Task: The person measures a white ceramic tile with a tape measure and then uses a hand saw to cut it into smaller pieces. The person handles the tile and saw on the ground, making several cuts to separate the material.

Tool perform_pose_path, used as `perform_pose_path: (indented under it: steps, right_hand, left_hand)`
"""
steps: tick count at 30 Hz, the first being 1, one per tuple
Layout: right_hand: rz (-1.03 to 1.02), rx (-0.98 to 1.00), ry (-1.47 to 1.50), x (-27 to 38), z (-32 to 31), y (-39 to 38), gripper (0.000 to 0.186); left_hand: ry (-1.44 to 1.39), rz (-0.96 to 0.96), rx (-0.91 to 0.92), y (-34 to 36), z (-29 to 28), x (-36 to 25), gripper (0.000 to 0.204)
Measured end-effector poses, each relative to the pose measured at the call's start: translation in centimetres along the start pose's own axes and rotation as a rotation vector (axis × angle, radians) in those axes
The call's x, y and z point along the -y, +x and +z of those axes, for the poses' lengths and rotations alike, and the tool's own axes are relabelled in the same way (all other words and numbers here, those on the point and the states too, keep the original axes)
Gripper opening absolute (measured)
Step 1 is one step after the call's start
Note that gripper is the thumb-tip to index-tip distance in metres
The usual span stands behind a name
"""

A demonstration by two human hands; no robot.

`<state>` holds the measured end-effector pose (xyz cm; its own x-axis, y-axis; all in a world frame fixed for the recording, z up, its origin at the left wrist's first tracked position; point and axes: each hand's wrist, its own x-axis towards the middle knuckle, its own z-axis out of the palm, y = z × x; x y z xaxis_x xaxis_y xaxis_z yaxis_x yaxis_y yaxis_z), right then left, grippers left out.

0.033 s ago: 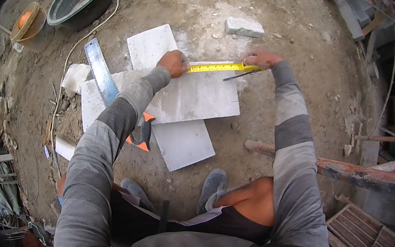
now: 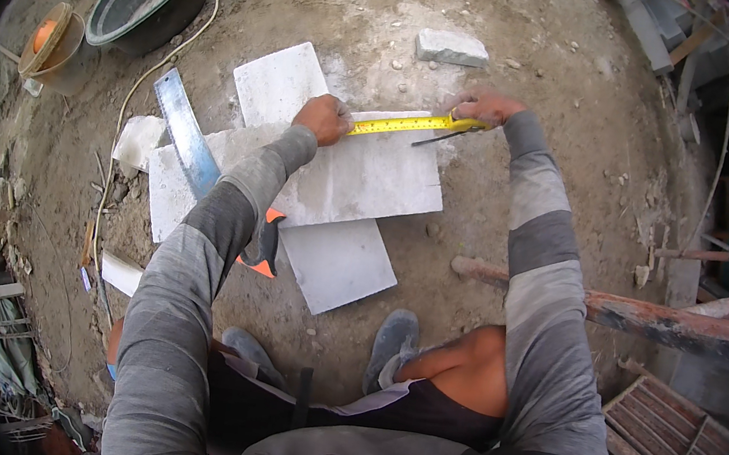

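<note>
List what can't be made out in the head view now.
- Head view: free end of the yellow tape measure, hidden by the left grip.
- Head view: where the saw blade meets its handle, behind the left sleeve.
- Head view: exact finger placement of the right grip, blurred.
- Head view: tape markings, too small.

- Measuring tape [image 2: 400, 126]: smooth, slightly glossy
- Large block [image 2: 367, 173]: matt, chalky, rough-edged
- Saw blade [image 2: 184, 128]: smooth, shiny metal
- 2 sleeves [image 2: 545, 241]: soft matt cloth
- Round tub [image 2: 174, 24]: dull plastic

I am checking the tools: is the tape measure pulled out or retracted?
Pulled out: the yellow tape stretches from the left hand to the right hand.
</note>
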<state>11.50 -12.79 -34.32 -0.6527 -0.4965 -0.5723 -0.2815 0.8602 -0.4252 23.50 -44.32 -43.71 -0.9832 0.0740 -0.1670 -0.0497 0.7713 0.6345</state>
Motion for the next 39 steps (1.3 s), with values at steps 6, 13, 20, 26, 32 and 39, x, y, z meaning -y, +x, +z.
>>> perform_pose_path:
  steps: [6,13,20,26,32,39]
  right_hand:
    - [0.046,-0.108,-0.059,-5.4,-0.4,-0.7,0.040]
    - [0.080,-0.129,-0.043,-5.3,0.1,0.3,0.038]
    - [0.003,-0.131,-0.020,-6.3,1.3,0.8,0.038]
    - [0.011,-0.274,0.073,-7.4,-1.6,-0.4,0.036]
    - [0.083,-0.206,-0.115,-4.2,-1.9,-1.3,0.037]
    - [-0.003,-0.130,-0.044,-6.0,2.8,1.5,0.041]
  left_hand:
    - [-0.034,-0.017,-0.008,0.6,3.4,-3.4,0.022]
    - [0.046,-0.027,-0.095,1.7,3.2,-3.5,0.024]
    - [0.150,-0.035,-0.114,1.3,2.3,-3.9,0.027]
    - [-0.006,-0.011,-0.143,1.8,3.3,-5.5,0.027]
    - [0.101,-0.037,-0.115,2.3,3.0,-5.2,0.027]
    - [0.134,-0.079,-0.121,1.5,2.5,-2.4,0.027]
